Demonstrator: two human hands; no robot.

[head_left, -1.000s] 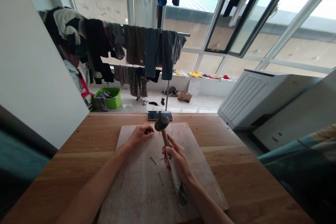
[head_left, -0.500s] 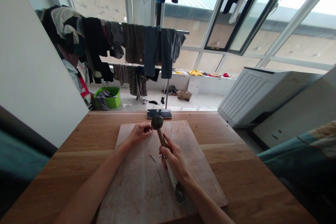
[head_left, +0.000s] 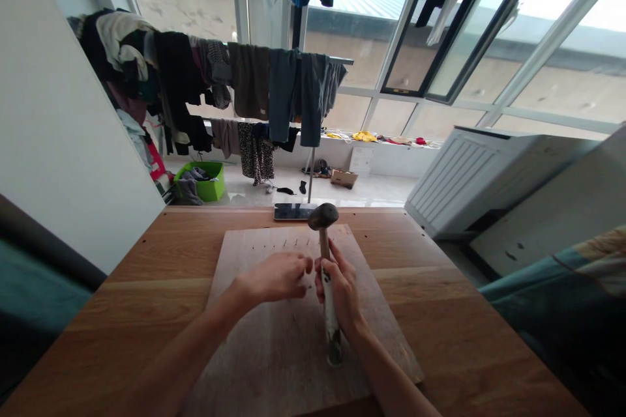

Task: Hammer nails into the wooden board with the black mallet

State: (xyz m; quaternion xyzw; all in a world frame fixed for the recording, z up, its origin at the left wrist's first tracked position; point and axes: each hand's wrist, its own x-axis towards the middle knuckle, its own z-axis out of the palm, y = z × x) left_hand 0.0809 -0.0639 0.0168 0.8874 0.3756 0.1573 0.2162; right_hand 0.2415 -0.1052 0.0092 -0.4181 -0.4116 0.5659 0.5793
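Note:
A worn wooden board (head_left: 274,345) lies on the wooden table (head_left: 440,313). My right hand (head_left: 342,287) is closed round the handle of a hammer (head_left: 327,273), whose dark head is raised near the board's far edge. My left hand (head_left: 278,277) hovers over the middle of the board beside the right hand, its fingertips pinched together near a loose nail (head_left: 308,287). Whether the fingers hold that nail I cannot make out. A row of several nails (head_left: 288,244) stands in the board near its far edge.
A phone (head_left: 292,211) lies flat at the table's far edge. Beyond the table stand a clothes rack full of laundry (head_left: 254,88), a green basket (head_left: 205,181) on the floor and a white slatted unit (head_left: 469,169) at right. Large windows fill the back.
My left hand has drawn back from the far row of nails to the board's middle. The hammer head has swung right and up, and my right hand has moved slightly right.

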